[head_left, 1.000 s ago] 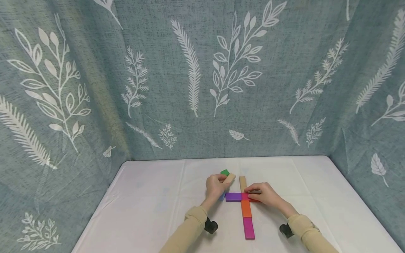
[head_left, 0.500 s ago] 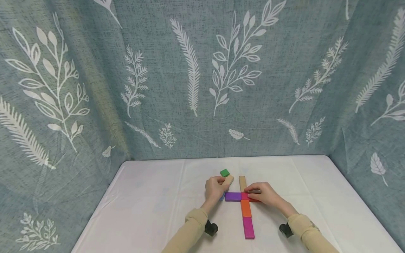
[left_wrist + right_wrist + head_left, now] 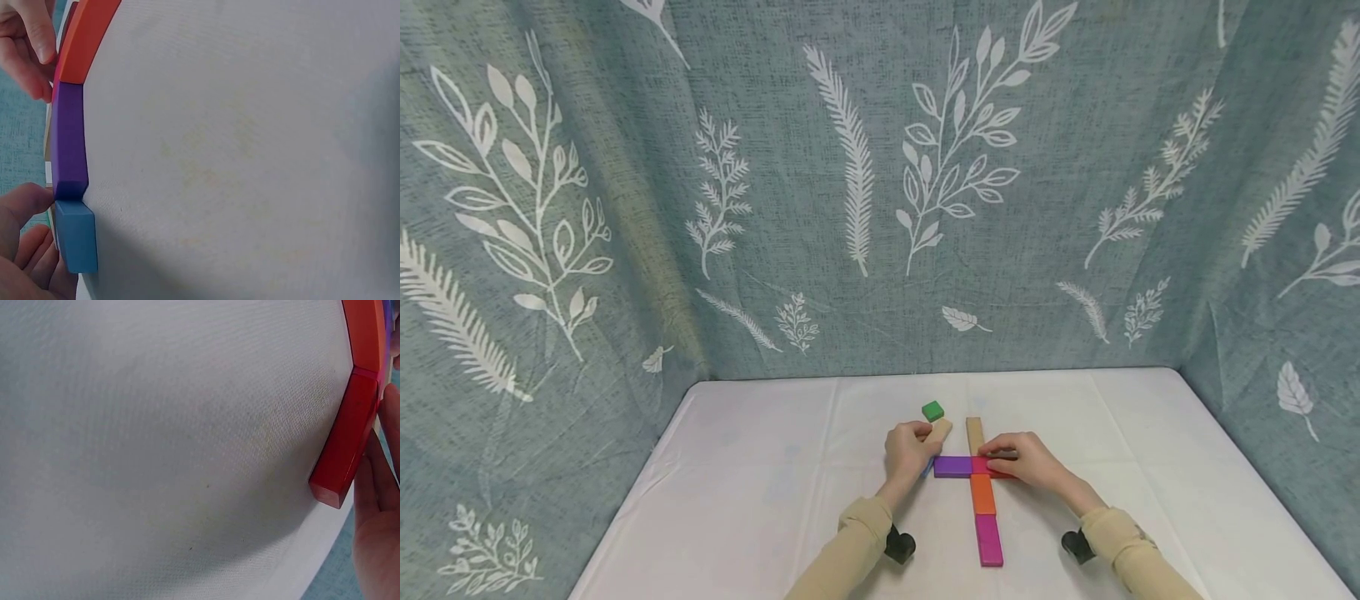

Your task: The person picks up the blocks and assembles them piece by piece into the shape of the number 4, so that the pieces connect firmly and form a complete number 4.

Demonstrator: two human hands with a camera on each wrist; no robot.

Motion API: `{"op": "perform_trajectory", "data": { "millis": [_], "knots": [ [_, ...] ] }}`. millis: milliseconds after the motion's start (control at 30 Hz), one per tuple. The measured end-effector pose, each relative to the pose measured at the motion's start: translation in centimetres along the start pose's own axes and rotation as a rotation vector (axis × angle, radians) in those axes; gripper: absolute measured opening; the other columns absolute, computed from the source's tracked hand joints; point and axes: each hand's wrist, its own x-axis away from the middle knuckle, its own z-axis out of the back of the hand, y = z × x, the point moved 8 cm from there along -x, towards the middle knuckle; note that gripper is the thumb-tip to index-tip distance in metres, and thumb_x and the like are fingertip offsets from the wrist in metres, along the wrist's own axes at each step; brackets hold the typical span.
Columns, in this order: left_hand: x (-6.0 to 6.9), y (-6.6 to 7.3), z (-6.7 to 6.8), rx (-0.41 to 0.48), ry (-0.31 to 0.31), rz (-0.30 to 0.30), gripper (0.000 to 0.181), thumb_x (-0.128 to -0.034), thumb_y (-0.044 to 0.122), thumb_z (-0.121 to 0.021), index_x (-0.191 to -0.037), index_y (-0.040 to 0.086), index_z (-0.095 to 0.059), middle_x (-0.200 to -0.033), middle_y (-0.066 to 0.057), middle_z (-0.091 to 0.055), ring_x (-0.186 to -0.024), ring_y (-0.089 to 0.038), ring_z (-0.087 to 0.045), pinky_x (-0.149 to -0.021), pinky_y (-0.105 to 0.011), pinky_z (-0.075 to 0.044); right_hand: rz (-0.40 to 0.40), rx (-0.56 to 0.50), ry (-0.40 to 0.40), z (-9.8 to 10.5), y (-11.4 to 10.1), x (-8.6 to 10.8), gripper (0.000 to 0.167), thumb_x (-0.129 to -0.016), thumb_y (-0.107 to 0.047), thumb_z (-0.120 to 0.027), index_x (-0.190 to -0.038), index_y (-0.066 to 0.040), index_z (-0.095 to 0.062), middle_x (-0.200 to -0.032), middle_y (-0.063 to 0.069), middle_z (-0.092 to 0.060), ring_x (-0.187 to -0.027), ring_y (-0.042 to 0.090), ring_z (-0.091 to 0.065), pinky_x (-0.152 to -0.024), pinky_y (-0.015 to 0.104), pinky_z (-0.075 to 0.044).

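Note:
My left hand (image 3: 907,454) pinches a plain wooden block (image 3: 938,431) slanted away to the right. A blue block (image 3: 77,237), partly hidden in the head view, lies beside that hand, by the end of the purple block (image 3: 953,467). My right hand (image 3: 1030,460) rests its fingertips by the pink square (image 3: 980,465) and the red block (image 3: 350,434), much of which it covers in the head view. Around the pink square, another plain wooden block (image 3: 974,435) extends away, the purple block left, and an orange block (image 3: 982,494) towards me.
A small green block (image 3: 932,411) lies just beyond the left hand. A magenta block (image 3: 989,540) continues the line below the orange one. White cloth (image 3: 760,500) covers the table, and a leaf-patterned curtain (image 3: 880,333) hangs around its back and sides.
My left hand has shifted slightly towards me and left with the wooden block, so more of the green block shows. The right hand stays where it was.

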Motion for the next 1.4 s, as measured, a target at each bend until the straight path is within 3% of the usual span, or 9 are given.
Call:
{"op": "perform_trajectory", "data": {
  "millis": [100, 333, 1400],
  "knots": [
    [0.07, 0.13, 0.07, 0.006, 0.005, -0.020, 0.025, -0.0680, 0.003, -0.076, -0.092, 0.000, -0.073, -0.082, -0.009, -0.073, -0.070, -0.011, -0.066, -0.063, -0.025, -0.055, 0.000, -0.001, -0.001, 0.04, -0.02, -0.01, 0.022, -0.087, -0.009, -0.066, -0.108, -0.003, -0.070, -0.105, 0.011, -0.071, -0.102, 0.029, -0.065, -0.087, 0.041, -0.054],
    [-0.24, -0.56, -0.55, 0.006, -0.029, 0.039, 0.027, -0.0687, 0.005, -0.078, -0.095, 0.000, -0.073, -0.085, -0.009, -0.074, -0.075, -0.014, -0.068, -0.067, -0.027, -0.056, 0.005, 0.000, -0.005, 0.09, -0.02, 0.00, 0.022, -0.087, -0.010, -0.066, -0.108, -0.003, -0.070, -0.105, 0.011, -0.071, -0.102, 0.029, -0.065, -0.087, 0.040, -0.054],
    [-0.11, -0.12, -0.32, -0.017, -0.037, 0.037, 0.027, -0.0716, 0.011, -0.079, -0.096, 0.001, -0.073, -0.085, -0.008, -0.074, -0.075, -0.013, -0.068, -0.066, -0.027, -0.055, 0.002, -0.020, -0.013, 0.18, -0.28, 0.00, 0.021, -0.087, -0.008, -0.066, -0.108, -0.003, -0.070, -0.105, 0.012, -0.071, -0.103, 0.031, -0.065, -0.087, 0.040, -0.054]
  ]
}}
